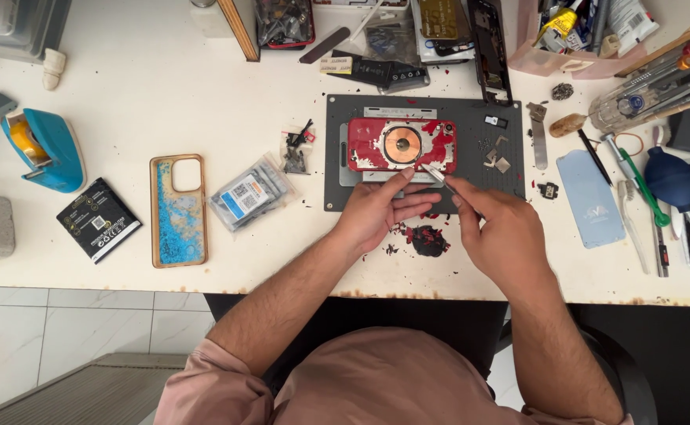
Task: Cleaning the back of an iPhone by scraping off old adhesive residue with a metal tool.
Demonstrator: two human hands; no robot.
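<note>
A phone (402, 145) lies back up on a dark grey work mat (345, 197), its red back glass broken and partly scraped off around a round copper coil. My left hand (380, 211) rests at the phone's near edge, fingertips touching it. My right hand (502, 232) grips a thin metal blade tool (436, 175) whose tip meets the phone's lower right edge. Red glass chips (424, 238) lie on the table between my hands.
A blue phone case (178, 209), a bag of parts (249, 194) and a black packet (98, 219) lie to the left, beside a blue tape dispenser (44, 148). To the right are a pale blue back cover (590, 197), a dust blower (670, 179) and several hand tools.
</note>
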